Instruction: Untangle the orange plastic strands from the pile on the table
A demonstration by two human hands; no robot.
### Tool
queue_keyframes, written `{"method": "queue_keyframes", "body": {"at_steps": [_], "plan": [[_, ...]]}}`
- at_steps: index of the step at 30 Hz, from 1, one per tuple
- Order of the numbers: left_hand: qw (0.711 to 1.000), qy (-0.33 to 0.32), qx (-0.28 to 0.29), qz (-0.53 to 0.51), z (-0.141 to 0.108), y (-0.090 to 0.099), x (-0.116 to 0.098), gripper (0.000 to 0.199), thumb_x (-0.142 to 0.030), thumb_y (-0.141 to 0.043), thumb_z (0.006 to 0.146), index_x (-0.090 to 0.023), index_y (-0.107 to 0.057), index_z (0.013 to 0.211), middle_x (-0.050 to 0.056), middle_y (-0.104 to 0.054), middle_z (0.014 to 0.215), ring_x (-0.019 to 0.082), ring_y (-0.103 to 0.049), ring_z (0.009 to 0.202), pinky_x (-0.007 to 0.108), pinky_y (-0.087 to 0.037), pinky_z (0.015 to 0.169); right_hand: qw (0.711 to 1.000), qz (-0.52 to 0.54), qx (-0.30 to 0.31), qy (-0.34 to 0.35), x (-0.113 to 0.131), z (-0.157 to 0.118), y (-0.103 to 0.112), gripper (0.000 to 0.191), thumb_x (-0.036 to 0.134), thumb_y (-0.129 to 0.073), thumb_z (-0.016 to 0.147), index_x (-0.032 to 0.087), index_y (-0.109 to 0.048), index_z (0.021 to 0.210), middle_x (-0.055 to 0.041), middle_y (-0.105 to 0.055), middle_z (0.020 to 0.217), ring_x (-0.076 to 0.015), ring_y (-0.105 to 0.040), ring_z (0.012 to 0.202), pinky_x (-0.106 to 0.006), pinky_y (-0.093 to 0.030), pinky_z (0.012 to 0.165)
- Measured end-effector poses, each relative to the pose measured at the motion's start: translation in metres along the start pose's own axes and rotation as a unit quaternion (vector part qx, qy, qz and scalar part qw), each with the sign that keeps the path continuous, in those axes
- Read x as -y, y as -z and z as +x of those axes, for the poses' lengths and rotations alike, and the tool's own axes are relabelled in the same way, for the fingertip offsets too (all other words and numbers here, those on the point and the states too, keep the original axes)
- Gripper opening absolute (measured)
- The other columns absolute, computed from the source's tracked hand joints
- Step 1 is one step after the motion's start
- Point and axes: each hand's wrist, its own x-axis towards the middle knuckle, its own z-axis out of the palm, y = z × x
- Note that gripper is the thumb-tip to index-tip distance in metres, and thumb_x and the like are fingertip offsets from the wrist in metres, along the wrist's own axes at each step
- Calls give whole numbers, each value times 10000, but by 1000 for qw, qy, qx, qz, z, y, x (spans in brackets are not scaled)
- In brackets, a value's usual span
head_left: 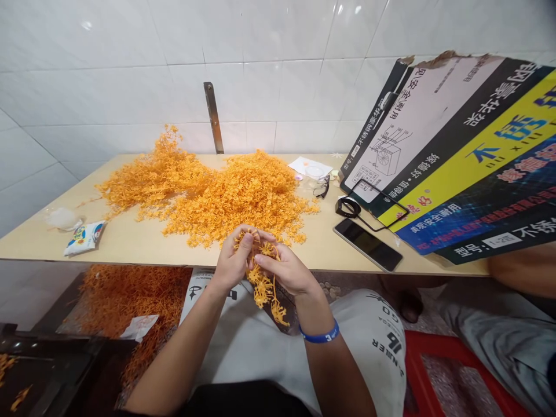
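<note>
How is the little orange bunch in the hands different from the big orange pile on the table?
The little orange bunch is far smaller than the big orange pile, which spreads across much of the table. The bunch dangles in the air, pinched between the left hand and the right hand, while the pile lies on the tabletop. Both are made of thin, curly orange strands.

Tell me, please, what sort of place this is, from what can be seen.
Probably a small back-room workshop, not a home kitchen: white tiled walls, a long table heaped with orange strands, and large printed boards propped beside it.
</note>
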Motion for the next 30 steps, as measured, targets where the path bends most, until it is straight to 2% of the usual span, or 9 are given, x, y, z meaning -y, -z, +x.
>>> {"method": "queue_keyframes", "body": {"at_steps": [4,9,14,16,19,22,24,27,30], "plan": [[1000,13,12,-22,2,0,6,383,-531,-580,864,-162,-629,954,87,-732,899,126,-621,608,201,-445,499,997,-69,-12,-15,-10,4,-1,311,442,-705,778,155,-646,882,-26,-626,764,-153,-588,723,-282,-494,686],[986,107,-34,-121,8,-2,3,341,-486,-647,815,-161,-575,742,0,-635,590,86,-483,389,180,-356,345,985,-131,-98,51,-21,10,-10,317,488,-617,832,186,-656,922,-67,-618,925,-191,-582,857,-306,-488,732],[951,140,-152,-230,42,20,-16,266,-192,-514,910,-186,-428,659,-93,-347,433,50,-400,371,131,-391,412,982,-180,17,45,-6,3,-11,435,515,-530,893,176,-528,621,6,-476,617,-117,-430,578,-262,-365,581],[962,68,-203,-171,62,30,-20,294,-206,-420,961,-196,-397,668,-103,-263,451,48,-336,372,137,-403,465,989,-143,16,42,0,0,-8,429,521,-536,891,172,-539,642,18,-456,600,-107,-389,558,-257,-323,563],[973,-30,-168,158,92,29,-16,299,-267,-400,962,-196,-438,675,-58,-359,518,88,-385,455,205,-383,502,994,-71,-72,50,1,2,1,363,491,-571,868,164,-591,710,42,-395,570,-103,-346,548,-254,-283,548],[857,-62,-65,508,114,15,-7,181,-326,-514,902,-170,-564,824,33,-570,706,166,-536,652,286,-421,634,993,-31,-111,35,1,7,14,246,403,-609,829,159,-641,818,43,-396,589,-110,-359,568,-252,-281,550],[784,-71,-8,616,125,7,-1,344,-417,-528,895,-130,-587,1074,118,-643,926,240,-592,841,339,-440,731,994,-21,-109,22,2,8,21,237,358,-616,806,161,-663,929,28,-446,644,-116,-382,596,-251,-275,548],[722,-107,55,682,135,4,6,519,-475,-411,952,-115,-517,1311,170,-618,1135,291,-574,1026,381,-431,837,996,-14,-89,18,3,7,28,319,366,-610,812,171,-660,1059,8,-512,714,-121,-413,631,-255,-284,567],[696,-153,57,699,138,7,11,433,-415,-371,982,-186,-603,1266,127,-634,1096,273,-575,1012,377,-424,849,997,-22,-68,36,4,5,33,365,453,-606,836,159,-677,1042,4,-528,678,-131,-445,645,-273,-318,618]]}}
